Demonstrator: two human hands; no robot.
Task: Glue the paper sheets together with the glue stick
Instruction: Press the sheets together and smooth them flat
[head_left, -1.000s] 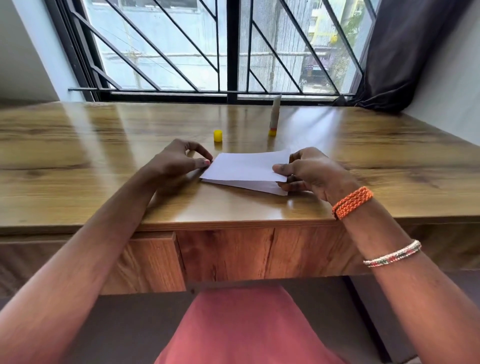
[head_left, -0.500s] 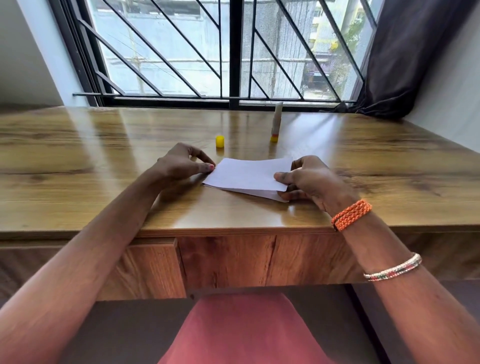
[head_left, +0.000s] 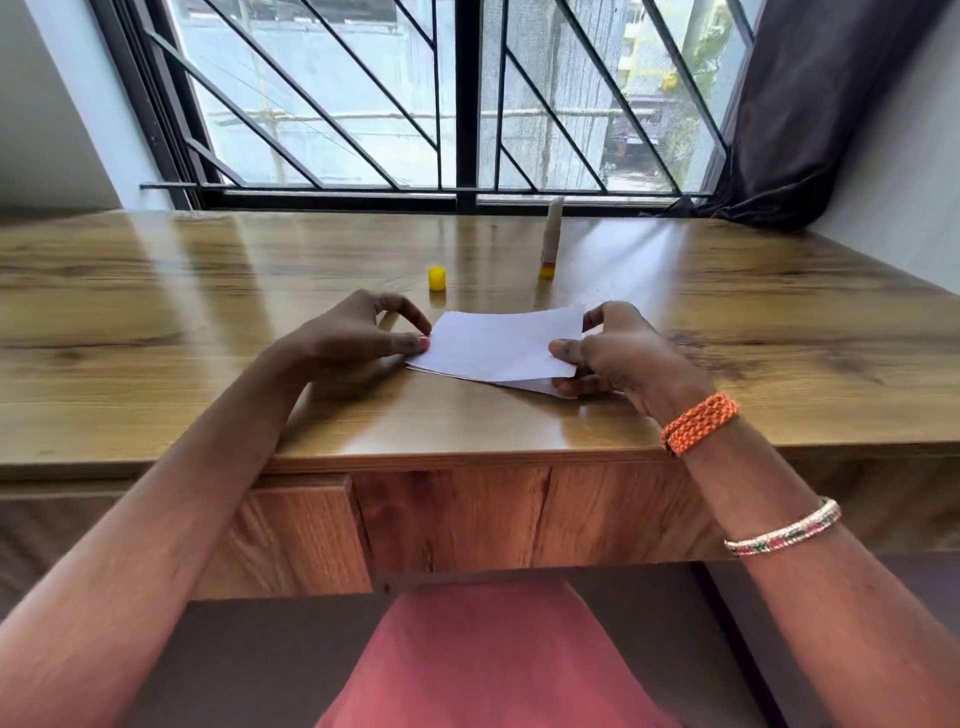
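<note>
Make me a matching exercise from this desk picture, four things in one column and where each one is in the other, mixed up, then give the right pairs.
Things:
1. glue stick
2. yellow cap
3. paper sheets
4. orange bracelet

Places:
A. between the two hands, near the desk's front edge
B. on the right wrist
C. standing upright close to the window
D. alone on the desk, left of the glue stick

Pairs: 1-C, 2-D, 3-A, 4-B

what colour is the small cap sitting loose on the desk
Yellow; the cap shows in the head view.
</note>
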